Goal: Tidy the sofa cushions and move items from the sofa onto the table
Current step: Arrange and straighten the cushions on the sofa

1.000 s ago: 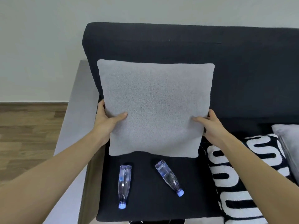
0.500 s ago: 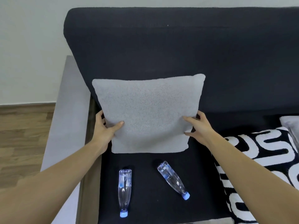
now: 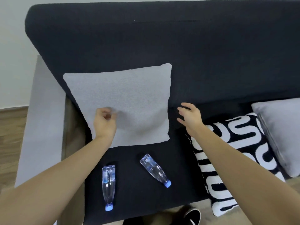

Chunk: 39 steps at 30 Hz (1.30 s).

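Head view looks down on a dark navy sofa [image 3: 211,62] whose backrest fills the upper half of the frame. A plain grey cushion [image 3: 129,98] leans against the backrest at centre left, its lower edge on the seat. The left hand [image 3: 104,123] lies over the cushion's lower left part, its fingers [image 3: 107,113] curled loosely inward; whether they pinch the fabric or merely rest on it cannot be told. The right hand [image 3: 190,118] hovers just right of the cushion, apart from it, with fingers [image 3: 183,108] spread wide and holding nothing.

On the seat below the cushion lie two clear plastic bottles with blue caps. The left bottle [image 3: 108,185] lies nearly vertical in the frame, cap toward the bottom edge. The right bottle [image 3: 154,170] lies on a slant, cap pointing to the lower right. The two are near each other but not touching.

At the right, under the right forearm, a black-and-white patterned cushion [image 3: 235,159] lies flat on the seat. Another grey cushion [image 3: 279,127] sits at the right edge, overlapping the patterned one. A grey armrest [image 3: 43,119] runs down the left side.
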Each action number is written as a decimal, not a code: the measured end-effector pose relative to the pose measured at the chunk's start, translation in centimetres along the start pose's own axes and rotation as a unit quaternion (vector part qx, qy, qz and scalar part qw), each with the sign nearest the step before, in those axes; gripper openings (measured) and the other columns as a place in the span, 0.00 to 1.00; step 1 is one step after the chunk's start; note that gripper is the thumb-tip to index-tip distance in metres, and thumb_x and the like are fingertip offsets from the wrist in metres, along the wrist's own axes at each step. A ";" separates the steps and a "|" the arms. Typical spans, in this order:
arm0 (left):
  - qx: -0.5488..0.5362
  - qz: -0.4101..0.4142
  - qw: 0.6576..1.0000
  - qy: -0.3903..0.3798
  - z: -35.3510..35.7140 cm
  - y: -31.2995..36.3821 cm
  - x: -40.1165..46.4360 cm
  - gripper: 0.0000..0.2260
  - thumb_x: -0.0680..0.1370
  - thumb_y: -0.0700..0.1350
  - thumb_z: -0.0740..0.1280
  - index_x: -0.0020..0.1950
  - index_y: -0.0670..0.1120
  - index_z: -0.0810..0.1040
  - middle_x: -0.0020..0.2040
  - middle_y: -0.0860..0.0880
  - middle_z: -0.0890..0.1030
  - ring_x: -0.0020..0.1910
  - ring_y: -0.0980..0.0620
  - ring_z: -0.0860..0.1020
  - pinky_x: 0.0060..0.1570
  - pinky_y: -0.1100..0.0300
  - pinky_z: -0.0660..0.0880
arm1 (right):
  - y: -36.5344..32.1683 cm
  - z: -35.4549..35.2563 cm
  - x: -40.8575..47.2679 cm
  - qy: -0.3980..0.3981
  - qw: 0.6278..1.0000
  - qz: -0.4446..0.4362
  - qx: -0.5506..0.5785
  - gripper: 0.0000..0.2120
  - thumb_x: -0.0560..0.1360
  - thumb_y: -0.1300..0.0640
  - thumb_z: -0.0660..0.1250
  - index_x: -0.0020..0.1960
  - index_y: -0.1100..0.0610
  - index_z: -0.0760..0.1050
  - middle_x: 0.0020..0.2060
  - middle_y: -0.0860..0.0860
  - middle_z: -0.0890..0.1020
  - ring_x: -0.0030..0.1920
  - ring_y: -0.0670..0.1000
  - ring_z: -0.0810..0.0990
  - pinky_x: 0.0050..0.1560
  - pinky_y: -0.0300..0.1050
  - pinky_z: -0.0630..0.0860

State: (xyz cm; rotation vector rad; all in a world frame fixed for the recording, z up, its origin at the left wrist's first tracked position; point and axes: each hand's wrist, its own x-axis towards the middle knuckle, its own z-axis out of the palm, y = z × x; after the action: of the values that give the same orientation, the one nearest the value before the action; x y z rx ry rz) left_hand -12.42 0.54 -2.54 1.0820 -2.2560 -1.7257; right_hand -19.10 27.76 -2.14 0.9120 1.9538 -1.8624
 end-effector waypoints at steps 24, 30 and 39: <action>0.076 -0.231 0.958 -0.151 29.6 -4.4 -22.1 0.24 0.77 0.49 0.71 0.70 0.45 0.70 0.56 0.45 0.79 0.48 0.51 0.78 0.61 0.45 0.77 | 4.8 -41.8 8.4 0.024 0.971 0.094 -0.218 0.35 0.77 0.50 0.70 0.78 0.57 0.59 0.74 0.58 0.67 0.73 0.58 0.68 0.69 0.51 0.66; 0.126 -0.275 0.942 -0.143 31.6 -7.0 -22.8 0.32 0.77 0.53 0.70 0.76 0.46 0.61 0.51 0.51 0.75 0.46 0.52 0.74 0.57 0.48 0.76 | 6.5 -42.9 11.4 -0.038 0.957 0.142 -0.250 0.47 0.73 0.45 0.74 0.81 0.56 0.49 0.77 0.58 0.63 0.75 0.59 0.65 0.71 0.53 0.64; 0.006 -0.344 0.915 -0.209 31.8 -10.6 -23.8 0.24 0.74 0.53 0.73 0.68 0.57 0.71 0.60 0.52 0.81 0.63 0.47 0.77 0.63 0.42 0.74 | 8.4 -43.4 14.2 -0.070 0.955 0.155 -0.244 0.42 0.75 0.48 0.71 0.81 0.52 0.51 0.77 0.55 0.63 0.76 0.58 0.63 0.72 0.54 0.62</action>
State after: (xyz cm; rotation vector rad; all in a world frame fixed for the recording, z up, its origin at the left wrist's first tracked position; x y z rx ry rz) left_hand -5.06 38.91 -15.20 1.8275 -2.2541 -2.3953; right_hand -15.40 72.99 -12.09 0.8399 1.9213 -1.1611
